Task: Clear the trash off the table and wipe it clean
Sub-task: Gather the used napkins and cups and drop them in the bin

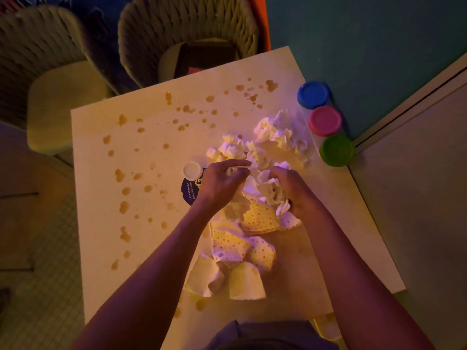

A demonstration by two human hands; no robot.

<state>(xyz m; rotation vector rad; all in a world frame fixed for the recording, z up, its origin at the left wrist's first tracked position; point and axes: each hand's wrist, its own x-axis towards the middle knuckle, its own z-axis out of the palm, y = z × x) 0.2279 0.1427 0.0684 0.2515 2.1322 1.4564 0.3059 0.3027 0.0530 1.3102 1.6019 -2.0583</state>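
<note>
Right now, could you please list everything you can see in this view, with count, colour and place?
Square table: one, pale, centre.
Liquid drops: many, brown, scattered over the table's left and far parts.
Crumpled tissues: several, white, heaped right of centre.
Torn dotted paper pieces: several, pale with orange dots, near edge.
Lidded round tubs: three, blue, pink, green, in a row at the right edge.
Dark blue container with white cap: one, beside the left hand.
Woven chairs: two, tan, beyond the table.
Left hand: pinching tissue.
Right hand: gripping tissue.
</note>
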